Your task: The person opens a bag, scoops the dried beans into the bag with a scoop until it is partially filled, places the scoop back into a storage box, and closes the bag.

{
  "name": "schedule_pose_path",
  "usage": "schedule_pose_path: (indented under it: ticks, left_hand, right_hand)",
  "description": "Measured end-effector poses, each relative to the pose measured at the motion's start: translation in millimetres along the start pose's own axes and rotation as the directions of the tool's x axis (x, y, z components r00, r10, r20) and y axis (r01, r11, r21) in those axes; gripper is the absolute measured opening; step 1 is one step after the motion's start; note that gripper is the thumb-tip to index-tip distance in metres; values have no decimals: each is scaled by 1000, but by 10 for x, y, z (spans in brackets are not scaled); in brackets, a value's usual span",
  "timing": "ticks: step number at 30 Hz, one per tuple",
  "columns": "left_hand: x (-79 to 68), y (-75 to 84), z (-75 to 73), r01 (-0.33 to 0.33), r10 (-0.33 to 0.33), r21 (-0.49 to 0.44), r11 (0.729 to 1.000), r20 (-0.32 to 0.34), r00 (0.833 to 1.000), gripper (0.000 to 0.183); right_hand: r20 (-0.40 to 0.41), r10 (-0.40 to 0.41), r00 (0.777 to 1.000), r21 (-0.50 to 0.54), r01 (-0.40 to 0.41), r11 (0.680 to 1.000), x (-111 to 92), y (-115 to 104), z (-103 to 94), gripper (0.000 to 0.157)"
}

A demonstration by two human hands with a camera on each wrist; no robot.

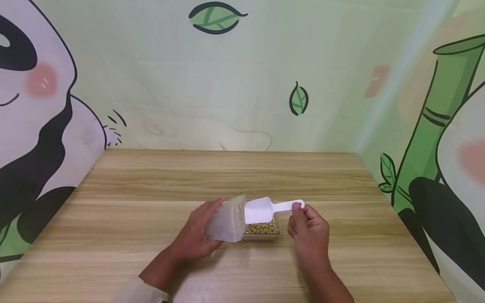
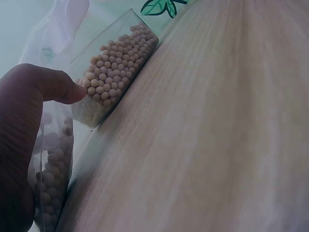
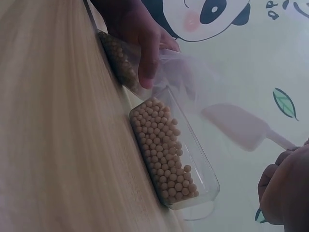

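My left hand (image 1: 195, 231) grips a clear plastic bag (image 1: 225, 221) round its side, thumb toward me. The bag lies tilted with its mouth facing right, and round tan beans (image 2: 48, 186) sit in its lower part in the left wrist view. Between thumb and fingers, my right hand (image 1: 312, 237) pinches the handle end of a white scoop (image 1: 260, 210). The scoop's blade points left at the bag's mouth, above a clear rectangular container (image 3: 205, 166). Inside the container are many beans (image 3: 159, 145), heaped toward one side in the right wrist view.
The container stands on a wood-grain table (image 1: 227, 176). Behind the table and at both sides rise printed panels (image 1: 159, 75) with pandas, leaves and bamboo.
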State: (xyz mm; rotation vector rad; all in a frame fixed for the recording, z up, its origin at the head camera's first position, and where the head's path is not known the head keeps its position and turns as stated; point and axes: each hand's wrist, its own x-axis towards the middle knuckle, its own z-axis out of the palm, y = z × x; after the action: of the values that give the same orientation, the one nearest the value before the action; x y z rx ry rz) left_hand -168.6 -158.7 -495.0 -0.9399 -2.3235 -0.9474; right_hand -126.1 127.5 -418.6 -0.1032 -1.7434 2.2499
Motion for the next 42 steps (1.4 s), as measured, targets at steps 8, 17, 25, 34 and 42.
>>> schedule_pose_path:
  ticks: [8,17,25,34,42]
  left_hand:
    - [-9,-3,3,8,-8,2,1000,9,1000,97]
    - [-3,-9,5,2,-2,-3,1000,9,1000,97]
    - [1,4,-12,14,-14,0,1000,19,1000,98]
    - [1,1,-15,19,-18,-5,1000,18,1000,98]
    - [-8,-1,-7,21,-21,1,1000,19,1000,97]
  right_hand:
    - [-114,-10,993,-5,10,1000,79,-10,-39,31]
    - [-146,5,989,-76,-16,997,131,26,-77,25]
    - [-125,-162,979,-331,113,937,87,70,-78,27]
    - [80,-538,839,-467,509,723,34,168,-41,9]
    - [120,-525,842,-520,504,690,60,193,-54,14]
